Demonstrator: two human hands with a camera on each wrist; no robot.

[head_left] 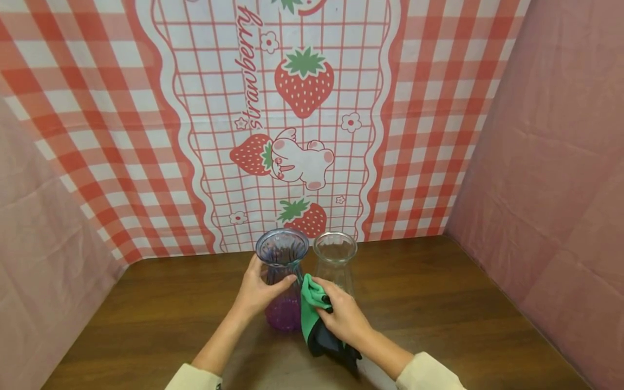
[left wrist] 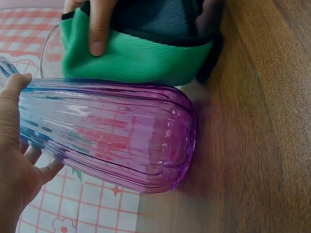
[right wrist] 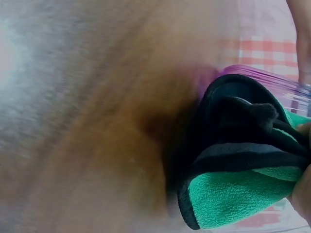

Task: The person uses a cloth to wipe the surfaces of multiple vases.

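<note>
A ribbed glass vase, blue at the top and purple at the base, stands on the table near the back. My left hand grips its neck, with the thumb on the near side and fingers around the far side. In my right hand is a green cloth with black edging, pinched between thumb and fingers. The cloth lies along the right side of the vase; its dark lower part hangs in folds. Whether it presses on the glass I cannot tell.
Just right of the coloured vase stands a clear glass vase, partly hidden by my right hand. The brown wooden table runs back to a red checked strawberry cloth. Pink cloth walls close off both sides.
</note>
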